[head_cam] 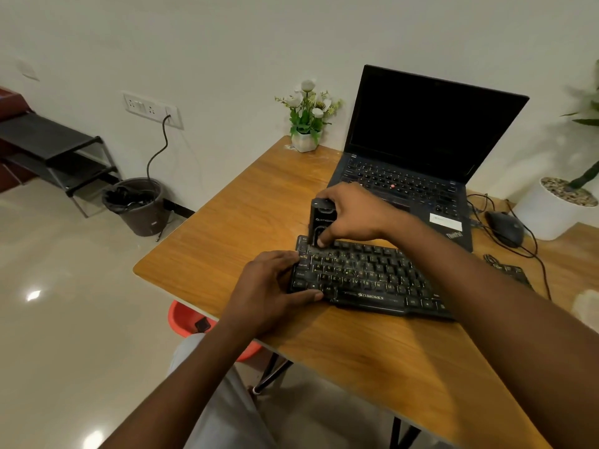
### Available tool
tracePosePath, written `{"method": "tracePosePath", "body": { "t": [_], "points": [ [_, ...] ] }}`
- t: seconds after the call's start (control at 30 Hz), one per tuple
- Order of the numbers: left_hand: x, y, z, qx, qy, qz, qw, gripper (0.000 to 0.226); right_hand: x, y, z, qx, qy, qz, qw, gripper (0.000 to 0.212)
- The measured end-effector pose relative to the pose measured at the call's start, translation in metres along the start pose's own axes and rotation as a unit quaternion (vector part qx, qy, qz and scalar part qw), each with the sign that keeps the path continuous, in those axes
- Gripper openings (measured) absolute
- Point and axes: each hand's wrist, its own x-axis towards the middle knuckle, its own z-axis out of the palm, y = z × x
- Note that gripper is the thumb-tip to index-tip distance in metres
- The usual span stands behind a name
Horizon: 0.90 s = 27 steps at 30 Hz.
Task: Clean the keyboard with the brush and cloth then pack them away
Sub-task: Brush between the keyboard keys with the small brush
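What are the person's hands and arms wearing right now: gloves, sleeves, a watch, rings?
Nothing shows on either. The left hand and right hand are bare, without gloves, and no rings can be made out. Both forearms are bare as far as the picture's edge: no sleeve, watch or wristband in view. Only light grey trousers show below the arms.

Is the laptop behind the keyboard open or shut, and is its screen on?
Open: the laptop has its lid raised, keys exposed. The screen looks black, so apparently off or asleep.
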Motion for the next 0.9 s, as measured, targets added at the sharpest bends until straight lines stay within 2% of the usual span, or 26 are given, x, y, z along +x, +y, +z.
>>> {"method": "tracePosePath", "body": {
  "t": [0.13, 0.37, 0.7, 0.9],
  "points": [
    [-0.001, 0.003, -0.001, 0.006, -0.003, 0.009, 1.000, 0.077, -0.003, -0.006, 0.011, 0.043, 0.010, -0.003, 0.999, 0.040],
    [0.001, -0.002, 0.001, 0.022, 0.003, 0.008, 1.000, 0.085, -0.028, 0.024, -0.012, -0.026, -0.017, 0.024, 0.999, 0.039],
    [0.000, 0.001, -0.001, 0.026, -0.005, 0.007, 1.000, 0.082, -0.011, -0.007, 0.016, 0.074, 0.042, 0.002, 0.996, 0.040],
    [0.001, 0.002, -0.002, 0.024, -0.004, 0.004, 1.000, 0.084, -0.023, 0.010, 0.006, 0.021, 0.020, 0.006, 1.000, 0.041]
  ]
}}
